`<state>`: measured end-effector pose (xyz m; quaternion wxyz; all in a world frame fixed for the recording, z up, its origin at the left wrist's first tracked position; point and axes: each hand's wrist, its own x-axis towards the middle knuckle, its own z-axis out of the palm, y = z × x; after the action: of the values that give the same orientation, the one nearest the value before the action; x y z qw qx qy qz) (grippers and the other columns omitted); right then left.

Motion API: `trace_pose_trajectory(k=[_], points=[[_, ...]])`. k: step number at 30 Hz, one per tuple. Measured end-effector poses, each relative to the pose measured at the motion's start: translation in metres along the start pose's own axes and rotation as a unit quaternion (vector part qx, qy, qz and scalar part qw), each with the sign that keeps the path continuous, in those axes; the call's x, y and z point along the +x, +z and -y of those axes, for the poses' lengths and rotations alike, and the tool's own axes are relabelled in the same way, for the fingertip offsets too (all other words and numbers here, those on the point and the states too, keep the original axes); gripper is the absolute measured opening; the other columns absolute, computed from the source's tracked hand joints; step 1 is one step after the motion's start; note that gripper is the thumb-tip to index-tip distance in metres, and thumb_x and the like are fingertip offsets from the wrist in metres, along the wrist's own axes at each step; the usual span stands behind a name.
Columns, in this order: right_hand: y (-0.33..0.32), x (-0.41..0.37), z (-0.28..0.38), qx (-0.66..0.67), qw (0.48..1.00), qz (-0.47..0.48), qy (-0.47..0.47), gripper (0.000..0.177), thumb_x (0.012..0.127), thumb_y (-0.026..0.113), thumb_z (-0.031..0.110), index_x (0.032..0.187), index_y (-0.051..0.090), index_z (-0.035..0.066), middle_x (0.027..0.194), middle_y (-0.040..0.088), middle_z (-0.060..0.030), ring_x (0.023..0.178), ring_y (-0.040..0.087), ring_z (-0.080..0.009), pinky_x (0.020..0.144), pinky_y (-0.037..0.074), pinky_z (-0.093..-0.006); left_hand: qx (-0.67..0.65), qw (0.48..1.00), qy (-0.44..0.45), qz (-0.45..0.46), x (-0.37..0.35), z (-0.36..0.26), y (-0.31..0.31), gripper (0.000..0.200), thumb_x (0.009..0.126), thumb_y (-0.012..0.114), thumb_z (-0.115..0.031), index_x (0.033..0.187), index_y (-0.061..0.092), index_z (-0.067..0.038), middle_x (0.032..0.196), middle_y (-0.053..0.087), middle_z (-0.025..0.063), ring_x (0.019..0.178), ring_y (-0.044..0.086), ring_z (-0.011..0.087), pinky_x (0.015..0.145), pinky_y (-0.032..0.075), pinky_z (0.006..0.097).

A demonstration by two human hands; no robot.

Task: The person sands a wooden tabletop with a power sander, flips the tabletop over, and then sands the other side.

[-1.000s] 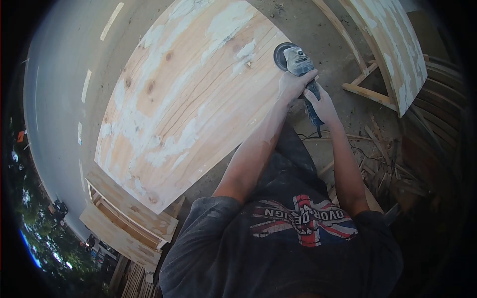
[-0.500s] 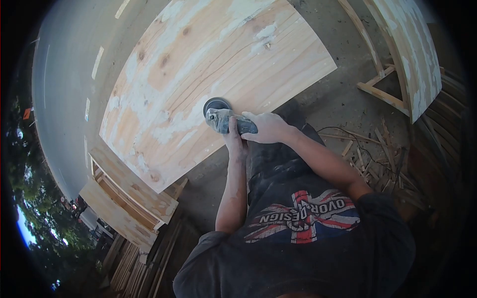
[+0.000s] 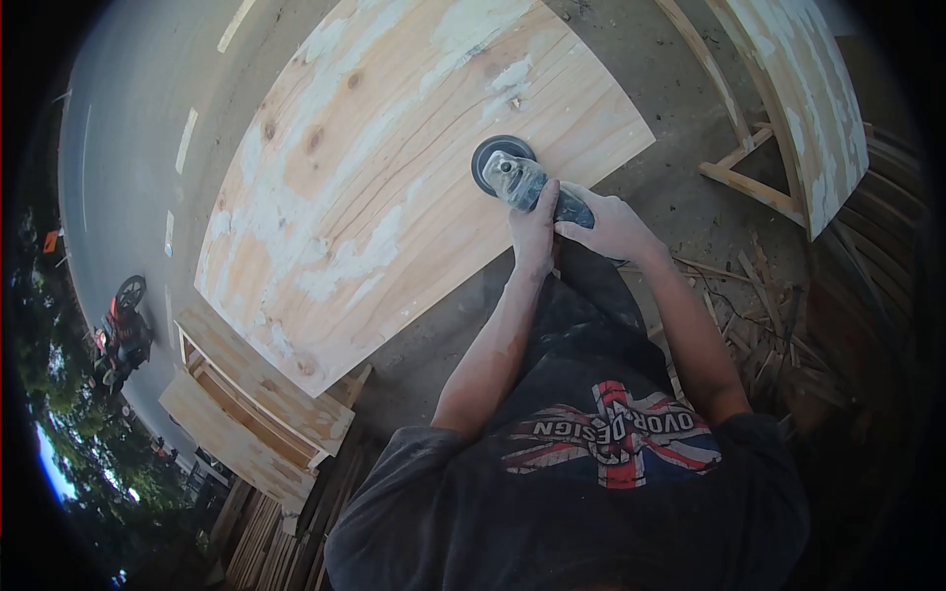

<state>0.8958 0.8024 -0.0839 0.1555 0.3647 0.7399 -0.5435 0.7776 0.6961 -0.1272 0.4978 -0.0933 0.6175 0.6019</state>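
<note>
A dusty power sander (image 3: 520,180) rests with its round dark disc on a large pale plywood panel (image 3: 394,167) with whitish filler patches and knots. My left hand (image 3: 535,229), coated in dust, is wrapped round the sander's body just behind its head. Closed on the rear of the same tool is my right hand (image 3: 616,229), also dusty. Both hands are close together near the panel's lower right edge. The underside of the disc is hidden against the wood.
Another patched panel (image 3: 823,108) on a wooden frame stands at the upper right. Wood scraps (image 3: 764,295) and a cable lie at the right. A wooden box-like piece (image 3: 246,404) sits lower left. A motorcycle (image 3: 125,335) is on the road (image 3: 133,177).
Both hands and the sander have moved right and up across the panel. A motorcycle has come into view on the road at the left.
</note>
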Motion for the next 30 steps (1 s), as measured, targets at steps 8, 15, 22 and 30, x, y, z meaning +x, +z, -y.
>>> trace_pose_trajectory(k=[8,15,22,30], points=[[-0.035,-0.016,-0.048,0.044,0.991,-0.120,0.029,0.068,0.095,0.074,0.040,0.149,0.053,0.004,0.123,0.073,-0.0243,0.117,0.070,-0.0414,0.098,0.056,-0.0475,0.106,0.990,-0.058,0.073,0.016,-0.008,0.075,0.040,0.092,0.081,-0.035,0.110,0.076,0.000,0.097,0.075,0.0066,0.084,0.070,0.0146,0.075,0.057,0.0333],[-0.021,-0.023,-0.067,0.199,0.960,-0.183,0.070,0.074,0.098,0.073,0.036,0.157,0.044,0.004,0.130,0.070,-0.0221,0.117,0.071,-0.0335,0.100,0.054,-0.0418,0.209,0.965,-0.039,0.154,0.031,-0.010,0.094,0.046,0.089,0.083,-0.041,0.110,0.077,-0.001,0.099,0.075,0.0070,0.084,0.071,0.0159,0.076,0.057,0.0333],[0.036,0.015,-0.001,0.043,0.997,0.029,-0.053,0.084,0.094,0.074,0.048,0.158,0.044,0.003,0.130,0.069,-0.0284,0.120,0.067,-0.0457,0.102,0.053,-0.0456,0.007,0.999,-0.047,-0.014,-0.011,-0.017,-0.040,0.039,0.096,0.080,-0.029,0.119,0.070,0.000,0.106,0.072,0.0049,0.092,0.069,0.0146,0.081,0.056,0.0339],[0.118,0.071,0.091,-0.082,0.978,0.164,-0.095,0.088,0.091,0.072,0.052,0.160,0.041,0.005,0.125,0.070,-0.0307,0.117,0.067,-0.0480,0.102,0.052,-0.0513,-0.165,0.972,0.026,-0.165,-0.025,-0.039,-0.156,0.042,0.100,0.076,-0.033,0.128,0.060,-0.006,0.110,0.066,0.0042,0.097,0.068,0.0159,0.081,0.059,0.0364]])
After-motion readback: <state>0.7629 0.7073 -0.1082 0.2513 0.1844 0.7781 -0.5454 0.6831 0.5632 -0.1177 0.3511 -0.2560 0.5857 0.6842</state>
